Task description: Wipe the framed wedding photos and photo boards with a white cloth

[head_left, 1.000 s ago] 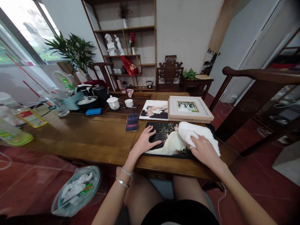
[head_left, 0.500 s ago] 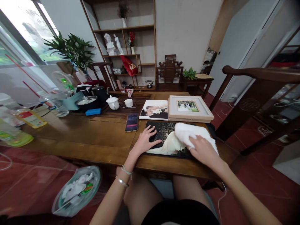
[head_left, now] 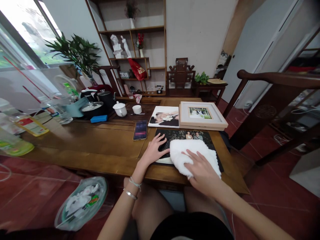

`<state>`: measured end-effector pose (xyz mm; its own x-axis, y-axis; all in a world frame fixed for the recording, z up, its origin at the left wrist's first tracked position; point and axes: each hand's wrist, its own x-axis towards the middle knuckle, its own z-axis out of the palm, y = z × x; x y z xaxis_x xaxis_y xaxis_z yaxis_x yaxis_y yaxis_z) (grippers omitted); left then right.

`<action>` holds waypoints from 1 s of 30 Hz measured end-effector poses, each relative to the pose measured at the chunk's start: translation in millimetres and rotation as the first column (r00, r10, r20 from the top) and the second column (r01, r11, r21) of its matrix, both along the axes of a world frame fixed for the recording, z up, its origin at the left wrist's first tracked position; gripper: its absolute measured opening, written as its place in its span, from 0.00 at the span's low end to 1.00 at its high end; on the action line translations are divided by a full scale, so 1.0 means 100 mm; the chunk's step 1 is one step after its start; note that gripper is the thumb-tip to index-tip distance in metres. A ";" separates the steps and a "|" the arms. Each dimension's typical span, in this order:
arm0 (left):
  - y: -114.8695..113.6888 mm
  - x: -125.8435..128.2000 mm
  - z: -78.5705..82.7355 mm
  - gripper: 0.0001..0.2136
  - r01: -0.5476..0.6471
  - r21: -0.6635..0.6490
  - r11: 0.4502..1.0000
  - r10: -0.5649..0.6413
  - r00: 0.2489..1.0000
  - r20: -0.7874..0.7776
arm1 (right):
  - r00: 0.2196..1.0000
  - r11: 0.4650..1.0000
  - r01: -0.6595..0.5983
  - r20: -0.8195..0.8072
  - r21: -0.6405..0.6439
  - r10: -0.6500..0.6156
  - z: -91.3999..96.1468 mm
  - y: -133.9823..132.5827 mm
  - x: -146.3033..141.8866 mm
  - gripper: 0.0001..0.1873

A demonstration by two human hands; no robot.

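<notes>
A dark photo print (head_left: 172, 135) with two people in pale clothes pictured on it lies flat near the table's front edge. My left hand (head_left: 153, 151) rests on its left side, fingers spread. Over its lower right part lies a fluffy white towel (head_left: 200, 146), hiding much of the picture. My right hand (head_left: 203, 171) holds the towel and presses it against the print, fingers on top. Just behind the print are a smaller white-edged photo panel (head_left: 163, 116) and a pale wooden picture frame (head_left: 218, 116). A phone (head_left: 140, 130) lies to the left.
On the wooden table (head_left: 100, 143) stand a white teapot (head_left: 120, 109), a small cup (head_left: 137, 109), a blue sponge-like block (head_left: 99, 118), a pan (head_left: 93, 109) and bottles (head_left: 32, 125) on the left. A lined waste bin (head_left: 81, 203) is below; a wooden chair (head_left: 265, 106) stands right.
My right hand has slid the towel left and toward me across the print, uncovering the pictured people at its upper right. The left hand stays in place.
</notes>
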<state>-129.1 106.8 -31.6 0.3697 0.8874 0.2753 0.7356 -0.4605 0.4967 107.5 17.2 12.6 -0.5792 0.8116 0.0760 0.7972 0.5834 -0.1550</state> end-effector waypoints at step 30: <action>0.02 -0.02 -0.07 0.20 -0.046 0.028 0.999 0.046 0.999 0.016 | 0.979 0.979 0.201 -0.010 0.003 -0.201 0.11 0.97 0.37 0.17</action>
<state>-131.3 108.8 -38.5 0.3241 0.8953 0.3055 0.7490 -0.4401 0.4953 144.9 114.1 23.1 -0.4031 0.9113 0.0839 0.8970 0.4116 -0.1614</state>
